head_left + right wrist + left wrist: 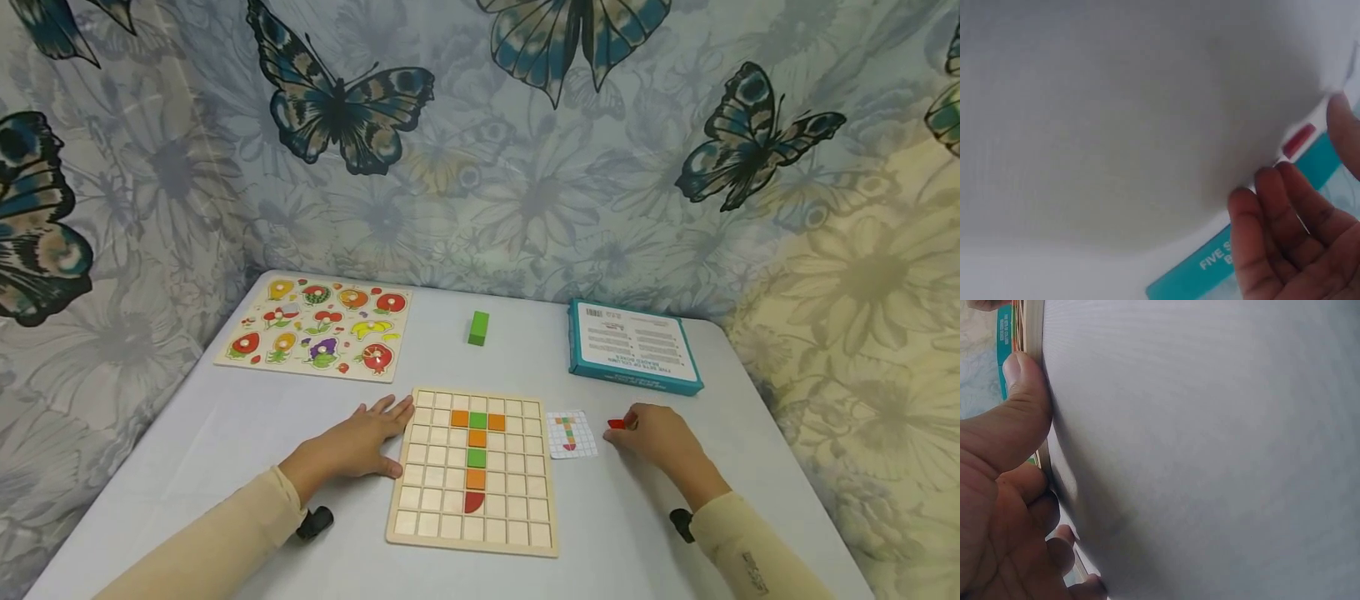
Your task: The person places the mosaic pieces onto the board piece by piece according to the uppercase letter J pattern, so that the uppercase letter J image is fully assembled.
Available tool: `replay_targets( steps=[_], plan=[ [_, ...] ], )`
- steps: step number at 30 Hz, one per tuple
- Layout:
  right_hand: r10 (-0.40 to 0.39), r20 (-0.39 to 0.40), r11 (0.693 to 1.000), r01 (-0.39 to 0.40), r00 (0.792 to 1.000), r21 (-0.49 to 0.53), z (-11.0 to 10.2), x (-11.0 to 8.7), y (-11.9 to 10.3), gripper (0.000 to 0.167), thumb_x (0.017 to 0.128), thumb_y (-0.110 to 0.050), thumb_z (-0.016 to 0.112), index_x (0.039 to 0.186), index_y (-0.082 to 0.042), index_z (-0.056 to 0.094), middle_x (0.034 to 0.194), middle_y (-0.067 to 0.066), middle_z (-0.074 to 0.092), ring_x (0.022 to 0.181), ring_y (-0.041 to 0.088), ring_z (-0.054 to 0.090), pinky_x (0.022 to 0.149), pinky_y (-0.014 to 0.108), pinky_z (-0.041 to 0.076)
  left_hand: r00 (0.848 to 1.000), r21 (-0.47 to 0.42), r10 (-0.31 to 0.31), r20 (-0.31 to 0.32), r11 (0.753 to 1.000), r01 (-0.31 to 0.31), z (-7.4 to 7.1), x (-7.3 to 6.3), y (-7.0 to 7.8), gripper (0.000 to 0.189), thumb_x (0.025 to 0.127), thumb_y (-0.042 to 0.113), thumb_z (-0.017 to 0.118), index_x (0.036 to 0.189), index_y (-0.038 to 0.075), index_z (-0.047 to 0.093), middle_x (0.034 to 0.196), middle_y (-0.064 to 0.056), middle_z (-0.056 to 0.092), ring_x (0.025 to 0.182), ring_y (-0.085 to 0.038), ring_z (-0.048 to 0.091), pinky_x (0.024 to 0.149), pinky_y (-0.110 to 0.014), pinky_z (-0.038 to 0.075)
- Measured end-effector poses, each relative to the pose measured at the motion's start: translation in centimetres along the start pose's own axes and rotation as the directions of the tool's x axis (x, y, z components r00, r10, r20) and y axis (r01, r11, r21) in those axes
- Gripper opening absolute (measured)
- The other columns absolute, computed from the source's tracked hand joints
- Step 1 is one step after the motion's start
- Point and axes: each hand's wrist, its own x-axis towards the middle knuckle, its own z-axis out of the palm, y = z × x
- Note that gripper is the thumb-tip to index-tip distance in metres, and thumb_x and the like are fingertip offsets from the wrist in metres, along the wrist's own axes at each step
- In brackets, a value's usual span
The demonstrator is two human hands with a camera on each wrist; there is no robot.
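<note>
A wooden grid board (pixel 517 483) holds orange and green square tiles in a T shape, with a red curved tile (pixel 474 502) at the foot of the stem. My left hand (pixel 356 442) rests spread along the board's left edge, thumb against its side in the left wrist view. A small pattern card (pixel 573 434) lies right of the board and shows a colored design. Right of the card, my right hand (pixel 660 433) is at a red piece (pixel 1299 140). In the right wrist view the piece appears between thumb and fingers, with gaps around it.
A fruit knob puzzle (pixel 315 329) lies at the back left of the white table (pixel 247 425). At the back middle is a green block (pixel 478 328). A teal box (pixel 633 346) with a printed white label sits at the back right. Butterfly-patterned cloth (pixel 525 192) hangs behind.
</note>
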Motion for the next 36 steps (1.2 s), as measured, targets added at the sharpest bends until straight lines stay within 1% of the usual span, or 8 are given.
replay_targets(
  steps=[4,12,16,20,24,29,32,36],
  plan=[
    [-0.033,-0.003,0.999,0.032,0.999,-0.025,-0.1,-0.1,0.2,0.038,0.083,-0.025,0.077,0.112,-0.002,0.068,0.089,0.009,0.064,0.077,0.024,0.055,0.065,0.04,0.052,1.0,0.006,-0.011,-0.001,1.0,0.011,0.2,0.1,-0.2,0.099,0.077,0.04,0.08,0.155,0.009,0.027,0.162,0.0,0.015,0.148,-0.028,0.007,0.116,-0.056,0.011],
    [-0.02,0.014,1.0,0.02,1.0,-0.024,-0.1,-0.3,-0.2,0.024,0.084,-0.02,0.075,0.1,-0.002,0.072,0.086,0.007,0.064,0.079,0.025,0.055,0.069,0.043,0.054,1.0,0.001,-0.007,-0.007,1.0,0.007,0.4,0.3,-0.3,0.098,0.077,0.041,0.08,0.154,0.009,0.029,0.162,0.001,0.016,0.148,-0.029,0.007,0.116,-0.056,0.011],
    [-0.038,-0.023,0.999,0.038,0.999,0.006,0.0,-1.3,-2.6,0.027,0.083,-0.024,0.078,0.099,-0.002,0.072,0.086,0.006,0.063,0.078,0.023,0.055,0.066,0.038,0.054,1.0,0.01,-0.007,-0.011,1.0,0.008,0.3,0.3,-0.3,0.098,0.077,0.04,0.08,0.154,0.009,0.028,0.162,0.001,0.016,0.148,-0.028,0.007,0.116,-0.056,0.011],
    [-0.167,-0.079,0.986,0.167,0.983,0.0,1.3,-2.9,-7.2,0.024,0.079,-0.029,0.081,0.092,-0.009,0.074,0.082,0.0,0.062,0.073,0.017,0.053,0.062,0.032,0.051,1.0,0.013,-0.004,-0.009,1.0,0.004,0.2,0.3,-0.3,0.099,0.077,0.041,0.08,0.155,0.009,0.028,0.162,0.001,0.016,0.148,-0.029,0.007,0.116,-0.056,0.011],
    [-0.394,-0.116,0.919,0.394,0.912,-0.027,3.4,-5.3,-12.4,0.02,0.078,-0.03,0.082,0.086,-0.013,0.074,0.079,-0.006,0.062,0.069,0.009,0.052,0.061,0.027,0.049,1.0,0.007,0.003,-0.006,1.0,-0.003,0.1,0.2,-0.2,0.098,0.077,0.041,0.08,0.155,0.008,0.028,0.162,0.0,0.016,0.148,-0.029,0.007,0.115,-0.057,0.011],
    [-0.644,-0.099,0.765,0.64,0.759,-0.067,5.8,-7.5,-17.0,0.016,0.082,-0.03,0.077,0.081,-0.015,0.073,0.075,-0.012,0.058,0.068,0.004,0.048,0.06,0.02,0.046,1.0,0.001,0.015,-0.004,1.0,-0.015,0.1,0.1,-0.2,0.098,0.078,0.04,0.08,0.154,0.007,0.029,0.162,-0.002,0.016,0.148,-0.03,0.008,0.115,-0.058,0.011],
    [-0.677,-0.081,0.736,0.672,0.731,-0.082,6.7,-8.1,-18.5,0.017,0.084,-0.032,0.075,0.077,-0.018,0.07,0.07,-0.015,0.049,0.066,0.004,0.043,0.056,0.017,0.04,1.0,-0.001,0.019,-0.005,1.0,-0.019,0.0,0.1,-0.1,0.098,0.078,0.04,0.08,0.154,0.007,0.029,0.162,-0.003,0.017,0.148,-0.031,0.008,0.115,-0.058,0.011],
    [-0.671,-0.069,0.741,0.662,0.738,-0.116,7.4,-8.3,-19.2,0.018,0.082,-0.034,0.077,0.077,-0.018,0.069,0.069,-0.014,0.042,0.066,0.006,0.04,0.054,0.018,0.036,1.0,-0.002,0.02,-0.006,1.0,-0.02,-0.1,0.0,-0.1,0.098,0.078,0.04,0.079,0.154,0.007,0.028,0.162,-0.004,0.017,0.148,-0.031,0.008,0.115,-0.058,0.011]
  ],
)
